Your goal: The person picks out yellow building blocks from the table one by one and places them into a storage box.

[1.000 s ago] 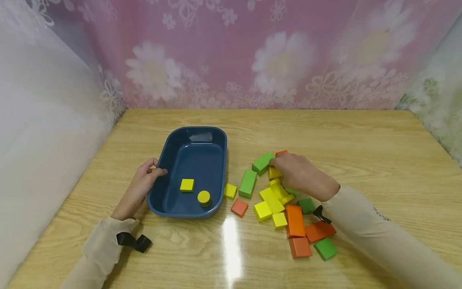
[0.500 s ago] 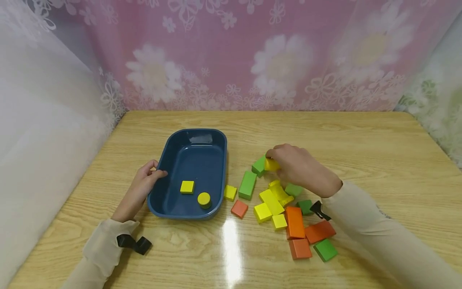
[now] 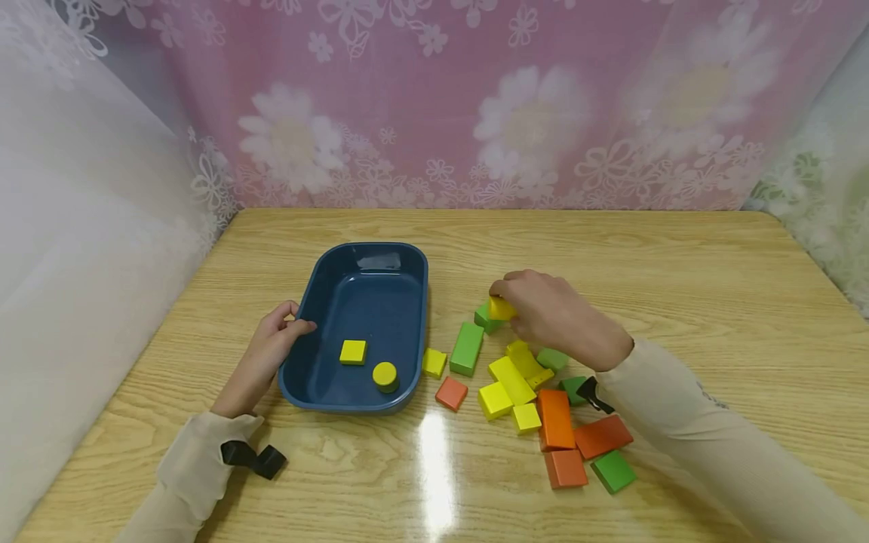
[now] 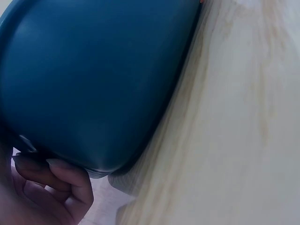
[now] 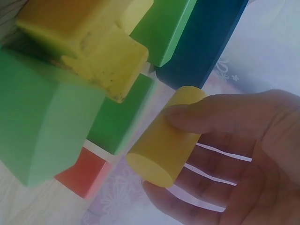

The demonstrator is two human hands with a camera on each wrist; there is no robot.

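Observation:
My right hand [image 3: 560, 320] holds a yellow cylinder [image 5: 164, 140] between thumb and fingers, raised over the back of the block pile. In the head view the cylinder overlaps a green block [image 3: 485, 317]. My left hand [image 3: 261, 351] grips the left rim of a blue tub [image 3: 373, 302], thumb over the edge and fingers outside. Inside the tub lie a yellow square block [image 3: 352, 352] and a short yellow cylinder [image 3: 385, 375]. Below my right hand sits a yellow curved block [image 3: 523, 360], beside a long yellow block [image 3: 512, 380].
Between tub and pile lie a yellow block [image 3: 434, 363], a pink-red block [image 3: 451, 394] and a green block [image 3: 467, 349]. Orange [image 3: 556, 421], red [image 3: 603, 437] and green [image 3: 614, 471] blocks lie toward the front right. A pink flowered curtain [image 3: 434, 113] hangs behind the wooden table.
My right hand has picked the yellow cylinder up from the pile and shifted it slightly left. The left hand and tub have stayed in place.

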